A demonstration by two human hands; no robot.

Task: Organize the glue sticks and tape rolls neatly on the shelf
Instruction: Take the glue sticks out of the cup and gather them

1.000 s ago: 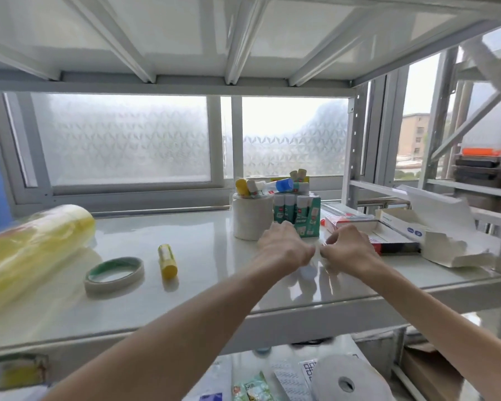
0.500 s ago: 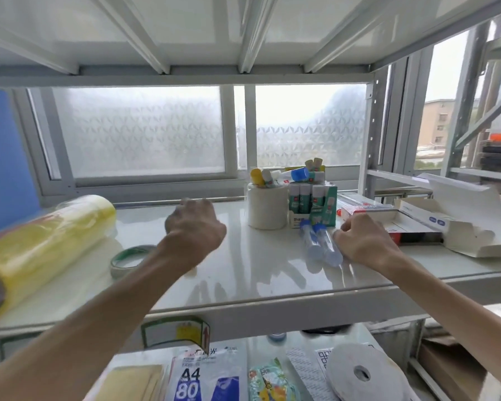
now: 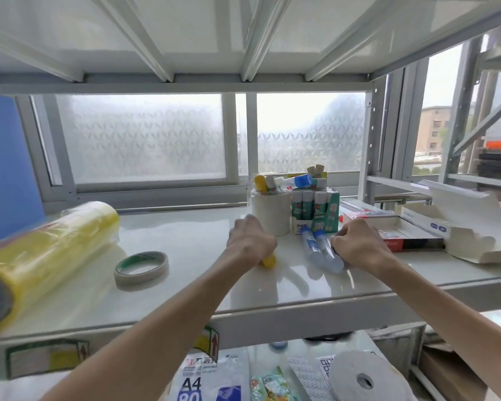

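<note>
My left hand (image 3: 250, 244) is closed around a yellow glue stick (image 3: 268, 260) at the middle of the white shelf (image 3: 203, 285); only the stick's lower end shows. My right hand (image 3: 359, 244) rests against two clear glue tubes with blue caps (image 3: 320, 250) lying side by side. Behind them stand a white tape roll (image 3: 271, 212) holding several glue sticks and a green box of glue sticks (image 3: 315, 209). A flat tape roll with a green core (image 3: 141, 267) lies to the left.
A big yellow film roll (image 3: 41, 256) lies at the left end. Flat red packs (image 3: 388, 233) and an open white carton (image 3: 457, 227) fill the right end. A shelf upright (image 3: 370, 146) stands behind. The lower shelf holds A4 paper (image 3: 211, 380) and a white roll (image 3: 362, 380).
My left hand reached left to the yellow glue stick, took hold of it and carried it right, next to the white tape roll. My right hand stayed at the two clear tubes.
</note>
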